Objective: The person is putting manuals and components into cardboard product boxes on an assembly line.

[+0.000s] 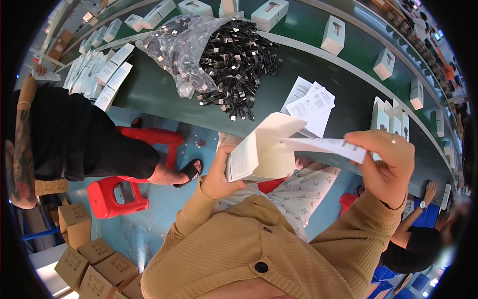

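My left hand (219,173) grips a white cardboard box (242,160) by its side, in front of my chest. The box's flap stands up and its open mouth faces right. Between the thumb and fingers of my right hand (388,162) is a folded white leaflet (331,147), printed on one face. Its far end reaches the box's mouth; I cannot tell how deep it goes. Just beyond the box, a loose stack of printed leaflets (312,107) lies on the green table (164,94).
Black USB cables (236,65) spill from a clear plastic bag (181,50) on the table. White boxes (333,35) stand along a green conveyor beyond. More boxes (381,117) stand at right. People sit on both sides; a red stool (118,197) and brown cartons (99,276) are at left.
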A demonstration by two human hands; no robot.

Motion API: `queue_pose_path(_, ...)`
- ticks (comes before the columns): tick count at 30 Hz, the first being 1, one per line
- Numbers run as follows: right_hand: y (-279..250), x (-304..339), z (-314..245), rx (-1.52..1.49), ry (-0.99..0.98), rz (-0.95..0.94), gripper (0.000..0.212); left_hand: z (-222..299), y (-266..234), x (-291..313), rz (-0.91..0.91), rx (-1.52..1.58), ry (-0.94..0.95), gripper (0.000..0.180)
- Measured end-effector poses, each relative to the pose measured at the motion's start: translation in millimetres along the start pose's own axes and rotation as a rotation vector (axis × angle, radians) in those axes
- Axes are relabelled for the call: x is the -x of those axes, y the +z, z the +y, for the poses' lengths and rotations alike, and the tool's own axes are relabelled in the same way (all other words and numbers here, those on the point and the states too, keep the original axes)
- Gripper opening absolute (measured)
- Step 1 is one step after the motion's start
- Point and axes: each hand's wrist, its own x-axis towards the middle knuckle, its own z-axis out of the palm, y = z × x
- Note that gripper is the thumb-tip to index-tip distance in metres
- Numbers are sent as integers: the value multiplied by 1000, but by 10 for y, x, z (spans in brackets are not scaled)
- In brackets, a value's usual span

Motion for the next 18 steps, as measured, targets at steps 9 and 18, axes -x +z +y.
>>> queue_pose_path(9,676,-322,60,26,-98,-240,24,-126,-19,43,49,35,-25,92)
queue_pose_path(18,1851,-1028,1415,391,503,-264,30,-393,-106,271,262,110,-47,96)
